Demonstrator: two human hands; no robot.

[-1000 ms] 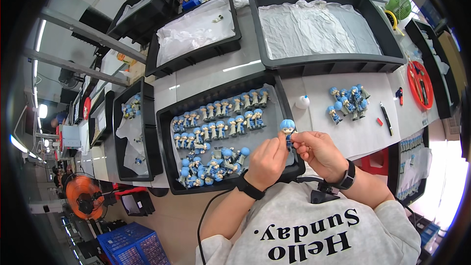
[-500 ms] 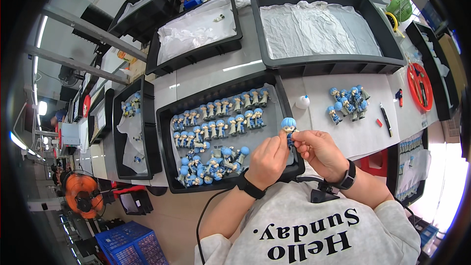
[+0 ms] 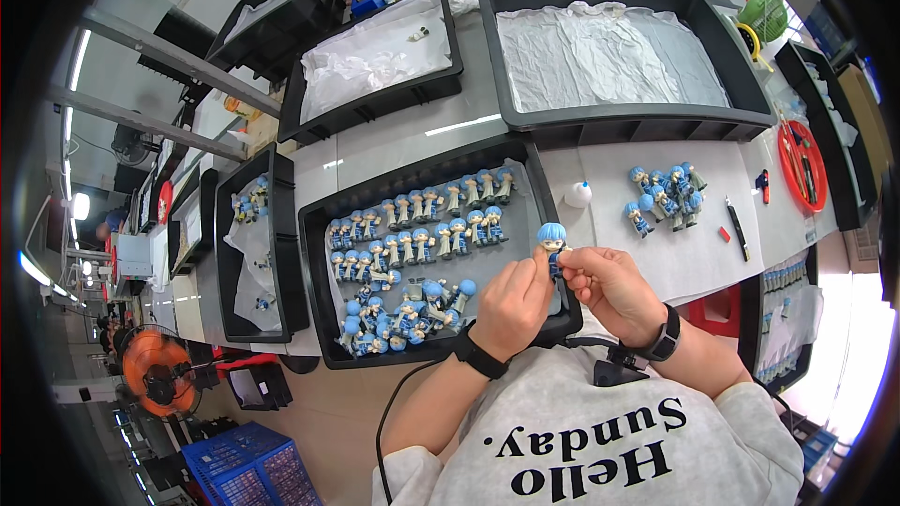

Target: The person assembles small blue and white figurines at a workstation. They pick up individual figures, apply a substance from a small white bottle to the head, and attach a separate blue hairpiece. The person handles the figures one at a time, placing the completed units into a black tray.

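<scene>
A small blue-haired figurine [image 3: 551, 237] is held upright between my two hands, over the right edge of a black tray. My left hand [image 3: 514, 305] pinches its body from the left, fingers closed. From the right, my right hand [image 3: 614, 290] grips it between thumb and fingertips. The fingers hide much of its lower body. Rows of similar figurines [image 3: 403, 248] lie in the black tray [image 3: 539, 183], with a jumbled heap [image 3: 403, 319] at its near end. More figurines [image 3: 667, 197] are bunched on white paper [image 3: 600, 253] to the right.
A white bottle [image 3: 578, 194] stands near the tray's right side. A black pen [image 3: 738, 230] and a red cap [image 3: 724, 235] lie on the paper. Large lined trays [image 3: 637, 117] stand farther back. A red round basket [image 3: 800, 169] holds tools at right. A cable hangs by my left arm.
</scene>
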